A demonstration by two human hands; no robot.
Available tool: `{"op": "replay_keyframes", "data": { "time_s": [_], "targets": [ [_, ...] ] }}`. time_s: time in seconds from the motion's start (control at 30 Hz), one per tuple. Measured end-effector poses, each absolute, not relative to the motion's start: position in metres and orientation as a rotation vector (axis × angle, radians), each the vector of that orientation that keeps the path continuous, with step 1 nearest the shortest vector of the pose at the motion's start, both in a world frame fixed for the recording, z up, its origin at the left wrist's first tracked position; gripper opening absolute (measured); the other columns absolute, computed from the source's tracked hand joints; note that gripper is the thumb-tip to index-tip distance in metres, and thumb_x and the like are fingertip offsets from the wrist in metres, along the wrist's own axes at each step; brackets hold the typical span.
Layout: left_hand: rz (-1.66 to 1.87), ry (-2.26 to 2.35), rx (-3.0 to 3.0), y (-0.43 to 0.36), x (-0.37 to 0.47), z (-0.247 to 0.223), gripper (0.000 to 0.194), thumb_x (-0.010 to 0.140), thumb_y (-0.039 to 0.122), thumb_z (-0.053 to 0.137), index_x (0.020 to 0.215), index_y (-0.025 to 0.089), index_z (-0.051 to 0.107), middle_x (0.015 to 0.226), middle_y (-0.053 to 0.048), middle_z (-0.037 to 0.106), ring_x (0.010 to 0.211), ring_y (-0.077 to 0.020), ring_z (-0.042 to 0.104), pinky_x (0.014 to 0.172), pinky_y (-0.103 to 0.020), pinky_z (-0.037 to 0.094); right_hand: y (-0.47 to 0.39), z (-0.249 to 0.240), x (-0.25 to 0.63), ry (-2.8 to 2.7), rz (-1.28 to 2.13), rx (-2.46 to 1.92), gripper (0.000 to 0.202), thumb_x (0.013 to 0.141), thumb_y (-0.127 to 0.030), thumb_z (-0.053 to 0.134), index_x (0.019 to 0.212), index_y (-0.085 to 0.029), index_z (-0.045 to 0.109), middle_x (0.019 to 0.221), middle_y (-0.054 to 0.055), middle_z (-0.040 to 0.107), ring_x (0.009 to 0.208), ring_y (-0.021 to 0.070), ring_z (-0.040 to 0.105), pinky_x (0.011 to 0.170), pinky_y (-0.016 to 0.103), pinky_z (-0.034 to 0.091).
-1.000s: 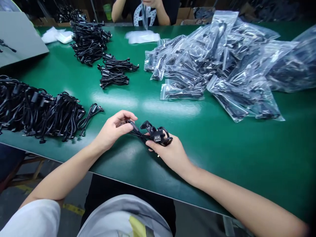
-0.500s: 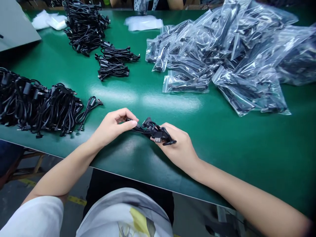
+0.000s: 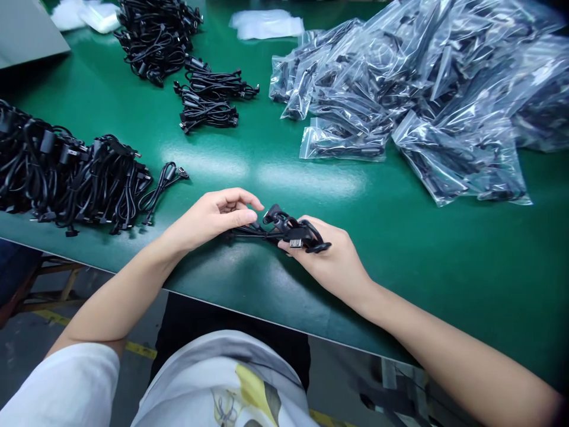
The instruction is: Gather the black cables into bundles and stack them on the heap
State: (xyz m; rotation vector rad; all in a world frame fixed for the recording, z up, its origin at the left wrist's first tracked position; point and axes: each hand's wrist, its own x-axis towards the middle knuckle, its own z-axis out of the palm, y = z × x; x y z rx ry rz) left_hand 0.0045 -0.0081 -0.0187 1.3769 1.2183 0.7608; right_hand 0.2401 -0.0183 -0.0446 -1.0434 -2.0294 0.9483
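My right hand (image 3: 331, 252) is wrapped round a folded black USB cable (image 3: 297, 232), just above the green table. A metal USB plug faces me, and a black connector sticks up at the bundle's left part. My left hand (image 3: 226, 213) is at the cable's left end, fingers curled round it and thumb lying along it. How firmly these fingers grip is partly hidden. A single folded cable (image 3: 162, 187) lies to the left of my left hand, beside a long heap of black cables (image 3: 75, 178).
Farther back are two small cable bundles (image 3: 208, 98) and a larger cable stack (image 3: 157, 38). Filled clear zip bags (image 3: 400, 77) cover the back right. Flat plastic bags (image 3: 267, 25) lie at the back, and a grey box (image 3: 29, 32) stands far left. The table's front edge runs before me.
The view has tilted down slightly. My left thumb and forefinger have loosened from their pinch and moved closer to the connector. My right hand keeps its hold on the cable.
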Motion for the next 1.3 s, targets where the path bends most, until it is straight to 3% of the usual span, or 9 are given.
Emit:
{"op": "replay_keyframes", "data": {
  "time_s": [0.13,0.37,0.57,0.7,0.8,0.97,1.13,1.2,1.3],
  "targets": [
    [0.706,1.113,1.420,-0.006,-0.004,-0.014,0.028,0.081,0.033,0.073,0.103,0.017,0.070,0.089,-0.003,0.069,0.080,-0.0137,0.062,0.072,-0.025,0.047,-0.018,-0.046,0.240,-1.998,1.003,-1.095,0.025,0.088,-0.021,0.066,0.068,-0.021,0.052,0.066,-0.002,0.053,0.060,0.0141,0.048,0.058,0.028,0.034],
    [0.789,1.343,1.435,-0.008,0.002,-0.018,0.026,0.081,0.040,0.072,0.081,0.015,0.068,0.067,0.001,0.062,0.063,-0.0107,0.055,0.061,-0.023,0.041,-0.020,-0.051,0.240,-1.950,1.090,-1.129,0.023,0.086,-0.025,0.068,0.069,-0.021,0.054,0.065,-0.002,0.057,0.060,0.0145,0.052,0.059,0.028,0.038],
    [0.809,1.268,1.317,-0.006,0.005,-0.022,0.040,0.075,0.052,0.076,0.070,0.015,0.061,0.066,0.001,0.060,0.062,-0.0103,0.054,0.062,-0.023,0.041,-0.020,-0.044,0.235,-1.682,1.470,-1.329,0.017,0.078,-0.033,0.072,0.084,-0.017,0.071,0.065,0.001,0.067,0.060,0.0187,0.063,0.062,0.032,0.047],
    [0.924,1.145,1.291,-0.006,0.001,-0.024,0.049,0.087,0.063,0.059,0.092,0.015,0.066,0.079,-0.002,0.062,0.071,-0.0116,0.056,0.068,-0.024,0.044,-0.017,-0.037,0.231,-1.479,1.610,-1.364,0.029,0.072,-0.036,0.077,0.092,-0.016,0.074,0.064,0.000,0.068,0.057,0.0174,0.063,0.060,0.032,0.049],
    [0.943,1.082,1.271,-0.006,-0.003,-0.024,0.046,0.090,0.059,0.058,0.105,0.016,0.064,0.087,-0.003,0.062,0.077,-0.0120,0.056,0.069,-0.024,0.045,-0.014,-0.037,0.232,-1.394,1.566,-1.351,0.031,0.070,-0.038,0.079,0.091,-0.016,0.075,0.066,0.000,0.067,0.058,0.0162,0.062,0.060,0.031,0.049],
    [0.900,0.984,1.164,-0.006,-0.006,-0.022,0.032,0.088,0.042,0.069,0.105,0.017,0.062,0.094,-0.002,0.061,0.078,-0.0100,0.060,0.071,-0.022,0.049,-0.010,-0.042,0.236,-1.351,1.553,-1.323,0.039,0.073,-0.044,0.078,0.099,-0.015,0.072,0.068,0.000,0.066,0.060,0.0167,0.062,0.058,0.030,0.047],
    [0.872,0.946,1.080,-0.008,-0.002,-0.021,0.036,0.086,0.041,0.071,0.107,0.019,0.053,0.079,0.004,0.057,0.062,-0.0085,0.062,0.053,-0.018,0.047,-0.011,-0.048,0.239,-1.666,1.353,-1.295,0.038,0.069,-0.040,0.083,0.096,-0.020,0.067,0.080,0.000,0.066,0.073,0.0197,0.060,0.066,0.032,0.047],
    [0.861,0.967,1.085,-0.009,0.001,-0.021,0.037,0.087,0.043,0.069,0.108,0.021,0.049,0.073,0.006,0.057,0.056,-0.0088,0.062,0.049,-0.018,0.046,-0.013,-0.049,0.239,-1.750,1.311,-1.313,0.030,0.074,-0.040,0.080,0.092,-0.021,0.065,0.081,0.000,0.068,0.076,0.0205,0.062,0.068,0.033,0.048],
    [0.949,1.040,1.220,-0.012,0.004,-0.022,0.032,0.092,0.043,0.063,0.109,0.022,0.047,0.074,0.005,0.059,0.057,-0.0099,0.064,0.051,-0.019,0.049,-0.013,-0.047,0.238,-1.691,1.561,-1.314,0.023,0.084,-0.041,0.069,0.090,-0.019,0.064,0.074,0.002,0.070,0.069,0.0198,0.066,0.066,0.033,0.052]
  ]
}}
